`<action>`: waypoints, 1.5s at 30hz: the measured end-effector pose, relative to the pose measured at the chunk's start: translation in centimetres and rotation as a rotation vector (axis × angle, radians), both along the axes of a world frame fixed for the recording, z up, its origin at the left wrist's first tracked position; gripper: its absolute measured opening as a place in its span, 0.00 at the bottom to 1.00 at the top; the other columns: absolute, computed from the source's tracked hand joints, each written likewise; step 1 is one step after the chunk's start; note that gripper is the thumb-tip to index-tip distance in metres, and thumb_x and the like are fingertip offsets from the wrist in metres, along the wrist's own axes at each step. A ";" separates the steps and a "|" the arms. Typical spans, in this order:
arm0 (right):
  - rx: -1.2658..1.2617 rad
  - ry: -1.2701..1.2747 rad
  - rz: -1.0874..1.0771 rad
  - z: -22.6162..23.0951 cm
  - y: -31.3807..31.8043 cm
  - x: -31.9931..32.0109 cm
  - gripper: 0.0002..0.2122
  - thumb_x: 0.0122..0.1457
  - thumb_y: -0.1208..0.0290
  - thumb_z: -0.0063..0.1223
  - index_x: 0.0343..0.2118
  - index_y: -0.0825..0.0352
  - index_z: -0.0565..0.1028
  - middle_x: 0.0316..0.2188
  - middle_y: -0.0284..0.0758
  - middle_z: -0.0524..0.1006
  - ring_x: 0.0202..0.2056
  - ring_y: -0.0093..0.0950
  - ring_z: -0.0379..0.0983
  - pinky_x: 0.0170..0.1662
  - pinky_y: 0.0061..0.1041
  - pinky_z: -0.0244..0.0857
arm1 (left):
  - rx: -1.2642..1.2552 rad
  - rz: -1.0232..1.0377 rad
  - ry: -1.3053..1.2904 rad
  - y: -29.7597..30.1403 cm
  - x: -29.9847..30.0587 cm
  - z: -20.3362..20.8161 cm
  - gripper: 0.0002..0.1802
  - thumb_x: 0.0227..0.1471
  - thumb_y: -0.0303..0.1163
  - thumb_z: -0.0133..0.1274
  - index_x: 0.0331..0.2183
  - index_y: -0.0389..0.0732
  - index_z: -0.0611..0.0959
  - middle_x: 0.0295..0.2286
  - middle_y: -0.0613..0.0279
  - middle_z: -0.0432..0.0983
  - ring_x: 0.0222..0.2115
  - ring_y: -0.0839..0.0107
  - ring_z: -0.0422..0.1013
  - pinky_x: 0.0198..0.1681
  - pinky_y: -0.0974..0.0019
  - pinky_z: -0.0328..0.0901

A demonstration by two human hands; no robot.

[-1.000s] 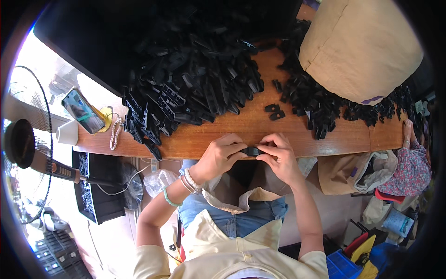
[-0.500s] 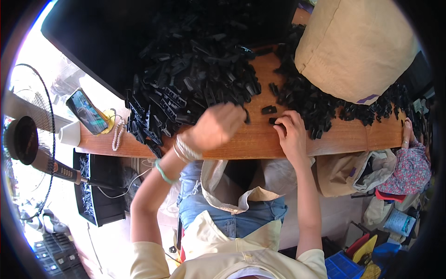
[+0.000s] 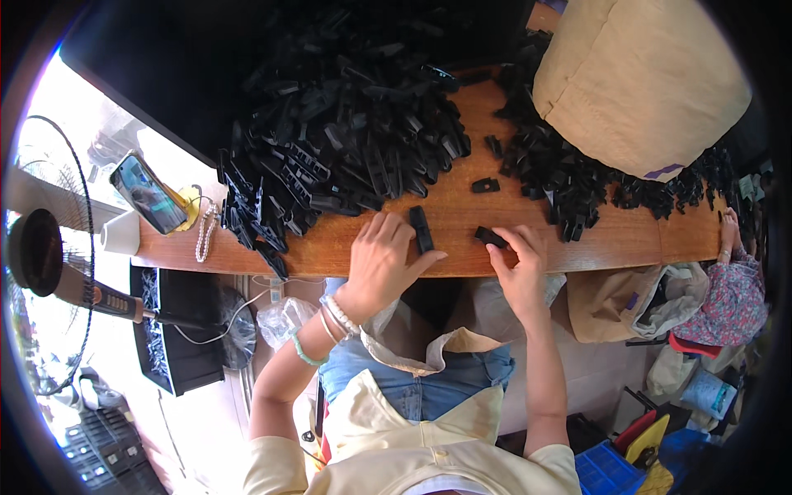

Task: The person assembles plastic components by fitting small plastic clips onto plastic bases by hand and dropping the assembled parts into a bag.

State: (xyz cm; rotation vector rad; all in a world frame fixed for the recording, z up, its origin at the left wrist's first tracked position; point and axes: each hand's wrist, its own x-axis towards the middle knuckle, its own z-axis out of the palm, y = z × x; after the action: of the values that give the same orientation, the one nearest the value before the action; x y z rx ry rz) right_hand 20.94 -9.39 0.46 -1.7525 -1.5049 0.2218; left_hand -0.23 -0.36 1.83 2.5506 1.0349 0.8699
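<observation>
From my remote post, I watch two bare hands at a curved desk (image 3: 610,247) of glossy reddish-brown wood. The right hand (image 3: 525,262) has its thumb and index finger clamped on a small black block (image 3: 488,237), held just above or against the desk near its front edge. The left hand (image 3: 379,260) lies palm down with thumb and fingers apart around a slim, straight black strip (image 3: 421,229); I cannot tell whether they touch it. A matching block (image 3: 485,186), pierced by a hole, lies beyond. Ridged, elongated black pieces (image 3: 363,157) heap up at left, reaching into a large, smooth-walled black container (image 3: 136,91); stubby blocks (image 3: 569,198) crowd the right. Over those I see a creased tan cloth sack (image 3: 643,91), its contents hidden. Below the desk, a black bin (image 3: 194,367) holds small dark pieces, and a tan bag (image 3: 598,309) gapes, showing a crumpled grey lining.
</observation>
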 end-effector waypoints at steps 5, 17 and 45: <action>-0.110 0.374 0.160 1.4 0.1 0.4 0.13 0.50 0.76 0.62 0.40 0.71 0.79 0.31 0.34 0.75 0.32 0.28 0.70 0.37 0.25 0.63 | -0.134 -0.169 -0.132 0.2 0.9 -0.7 0.12 0.40 0.24 0.62 0.31 0.33 0.80 0.30 0.56 0.73 0.33 0.57 0.70 0.36 0.59 0.68; 0.020 0.072 0.381 0.8 1.3 0.6 0.12 0.46 0.78 0.64 0.36 0.69 0.81 0.31 0.33 0.75 0.34 0.31 0.68 0.40 0.29 0.61 | -0.164 -0.294 -0.223 0.2 0.9 -1.2 0.11 0.43 0.20 0.59 0.33 0.31 0.80 0.32 0.54 0.73 0.32 0.56 0.70 0.35 0.60 0.68; 0.122 0.046 0.078 -0.2 3.3 0.7 0.12 0.48 0.81 0.58 0.38 0.67 0.74 0.32 0.38 0.73 0.35 0.36 0.72 0.37 0.32 0.66 | -0.545 -0.066 -0.634 0.1 1.3 0.5 0.13 0.44 0.19 0.62 0.35 0.34 0.77 0.37 0.56 0.78 0.27 0.74 0.74 0.30 0.71 0.69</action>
State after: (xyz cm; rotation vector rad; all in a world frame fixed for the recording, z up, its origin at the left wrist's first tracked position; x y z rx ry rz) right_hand 21.64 -6.14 0.22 -1.5845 -1.5230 0.2043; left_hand 1.03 -0.31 2.31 1.6843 0.8259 1.0907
